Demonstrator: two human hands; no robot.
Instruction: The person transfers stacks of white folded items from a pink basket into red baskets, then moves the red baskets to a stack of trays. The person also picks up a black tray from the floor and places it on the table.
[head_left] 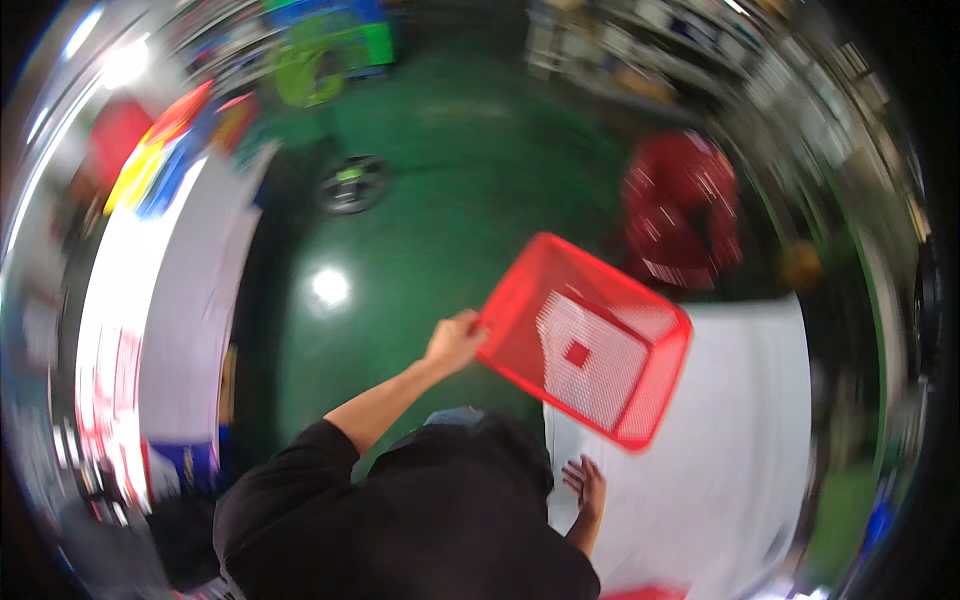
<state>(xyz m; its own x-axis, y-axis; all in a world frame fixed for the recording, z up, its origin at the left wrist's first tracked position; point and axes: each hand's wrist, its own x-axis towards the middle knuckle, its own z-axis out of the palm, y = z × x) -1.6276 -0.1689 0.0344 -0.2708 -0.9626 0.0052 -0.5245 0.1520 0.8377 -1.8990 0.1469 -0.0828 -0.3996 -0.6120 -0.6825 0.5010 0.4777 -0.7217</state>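
Note:
A red plastic basket (660, 360) with a mesh bottom hangs tilted in front of me, partly over the white table on my right and partly over the green floor. My left hand (457, 342) grips its left rim, with the arm stretched out. Through the mesh the white of the tabletop shows; nothing is seen lying inside the basket. Below it, my right hand (586, 482) is held near the table's left edge with its fingers spread, apart from the basket and holding nothing.
The white table (720, 480) spans the right, with part of a red object (648, 592) at its near end. Beyond it stands a dark red chair (685, 200). A long white table (190, 300) runs along the left, bearing coloured bins. A green fan (308, 70) stands on the floor ahead.

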